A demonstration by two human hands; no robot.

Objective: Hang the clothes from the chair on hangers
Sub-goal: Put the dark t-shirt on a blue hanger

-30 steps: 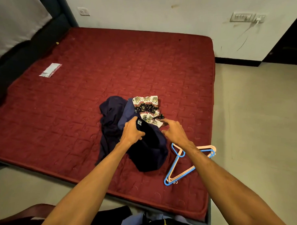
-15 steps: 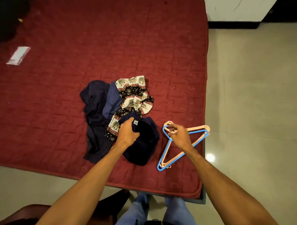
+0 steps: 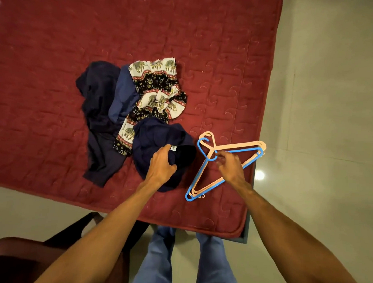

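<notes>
Left hand: we see our left hand (image 3: 162, 161) on the navy shirt (image 3: 148, 137); its fingers are curled into the cloth at the collar, gripping just beside the small white label (image 3: 173, 148)
Right hand: our right hand (image 3: 230, 166) sits over the neck of the hangers, fingers bent; they are blurred, so we cannot tell whether they pinch or only touch
Hangers: a blue hanger (image 3: 188, 197) and peach hangers (image 3: 241, 144) lie stacked flat near the mattress's right edge, just beside the navy shirt
Clothes: the navy shirt lies bunched at the near end of the pile; an elephant-print garment (image 3: 158, 91), a blue garment (image 3: 123, 95) and a dark garment (image 3: 99, 107) lie beyond it, overlapping
Mattress: red and quilted (image 3: 57, 50); everything rests on it
Chair: a dark wooden chair (image 3: 9, 253) stands at lower left, apart from the clothes
</notes>
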